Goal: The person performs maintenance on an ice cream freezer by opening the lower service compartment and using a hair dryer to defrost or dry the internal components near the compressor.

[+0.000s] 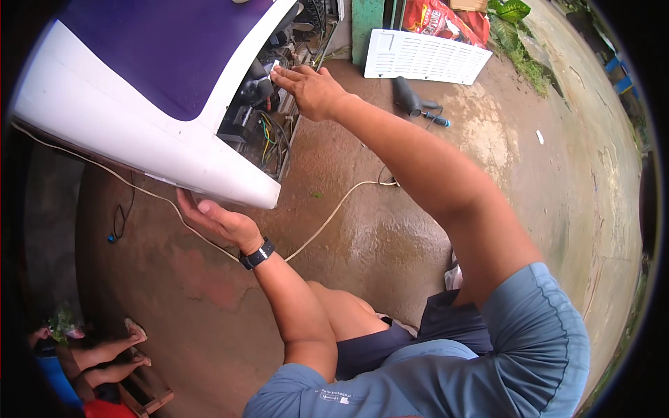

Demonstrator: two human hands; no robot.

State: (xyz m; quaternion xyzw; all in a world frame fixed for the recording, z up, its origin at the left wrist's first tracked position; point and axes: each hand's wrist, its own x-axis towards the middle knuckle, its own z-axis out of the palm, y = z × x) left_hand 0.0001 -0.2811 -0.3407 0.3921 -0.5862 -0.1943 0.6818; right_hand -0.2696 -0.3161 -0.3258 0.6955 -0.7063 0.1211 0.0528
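A white appliance with a purple panel (160,49) fills the upper left, its side opening showing dark machinery (247,90) and wires (272,143). My right hand (312,90) is at the opening, fingertips closed near a small white piece (275,70); whether they grip it is hard to tell. My left hand (226,224) is under the appliance's lower white edge, fingers against it and partly hidden, apparently gripping it. A pale cable (324,217) runs along the appliance and across the floor.
Behind are a white slatted panel (428,59), red bag (435,17), black blow dryer (404,97), blue-handled tool (437,120) and plants (512,24). A seated person's legs (104,355) and wooden stool (139,390) are at lower left. A dark cord (120,219) lies left.
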